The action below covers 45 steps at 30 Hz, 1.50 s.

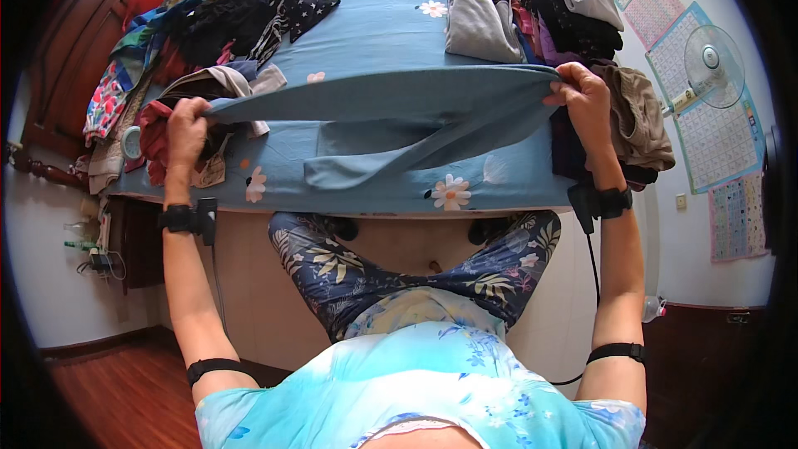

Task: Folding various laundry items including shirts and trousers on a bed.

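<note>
A long blue-grey garment (386, 100), seemingly a pair of trousers, is stretched between my two hands above the bed. My left hand (188, 128) pinches its narrow left end. At the other end, my right hand (583, 96) grips the bunched cloth. A second length of the garment slants down from the right and rests on the blue floral bed sheet (368, 199). Close to my left hand lies a loose heap of clothes in red, beige and dark cloth (156, 131). Beside my right hand are folded brown trousers (639, 118) on a stack.
Folded grey clothing (480, 28) and a tall clothes pile (567, 6) stand at the back right. Black patterned clothes (249, 12) lie heaped at the back left. A clear-bladed fan (714, 65) is by the right wall. Cables hang from both wrist straps.
</note>
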Each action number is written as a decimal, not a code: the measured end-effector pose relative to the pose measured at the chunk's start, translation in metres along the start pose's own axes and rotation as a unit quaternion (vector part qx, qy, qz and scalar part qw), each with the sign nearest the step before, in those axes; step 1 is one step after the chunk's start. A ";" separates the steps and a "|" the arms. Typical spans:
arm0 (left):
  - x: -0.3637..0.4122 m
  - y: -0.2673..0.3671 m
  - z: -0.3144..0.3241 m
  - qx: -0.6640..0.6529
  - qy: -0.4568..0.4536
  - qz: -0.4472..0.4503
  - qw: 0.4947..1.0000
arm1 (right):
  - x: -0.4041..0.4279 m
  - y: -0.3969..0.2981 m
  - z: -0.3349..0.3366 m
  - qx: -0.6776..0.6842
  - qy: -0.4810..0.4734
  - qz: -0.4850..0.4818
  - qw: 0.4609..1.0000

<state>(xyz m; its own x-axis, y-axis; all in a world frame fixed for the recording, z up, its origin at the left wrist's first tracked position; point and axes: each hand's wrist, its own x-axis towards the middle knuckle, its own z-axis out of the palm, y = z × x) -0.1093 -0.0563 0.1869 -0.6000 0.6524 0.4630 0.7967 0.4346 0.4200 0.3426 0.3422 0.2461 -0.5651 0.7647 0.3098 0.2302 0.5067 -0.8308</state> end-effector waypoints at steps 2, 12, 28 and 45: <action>0.008 -0.018 -0.026 -0.053 0.010 -0.042 0.998 | -0.003 0.000 -0.006 0.032 -0.014 0.006 0.999; 0.029 -0.011 -0.076 -0.343 0.018 -0.136 0.929 | 0.043 -0.048 0.004 0.002 -0.080 0.002 0.997; 0.095 0.023 -0.130 -0.291 0.332 -0.020 0.897 | 0.090 -0.103 0.024 -0.180 0.300 -0.330 0.876; -0.081 -0.002 0.090 -0.075 0.099 -0.096 0.988 | -0.116 0.113 0.095 -0.152 0.055 -0.079 0.984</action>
<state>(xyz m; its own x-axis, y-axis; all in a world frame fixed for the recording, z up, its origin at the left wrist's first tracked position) -0.0558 -0.0544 0.0787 -0.7532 0.4264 0.5009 0.6561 0.4321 0.6187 0.3585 0.2732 0.0723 -0.5267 0.6973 0.4862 0.3825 0.7052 -0.5970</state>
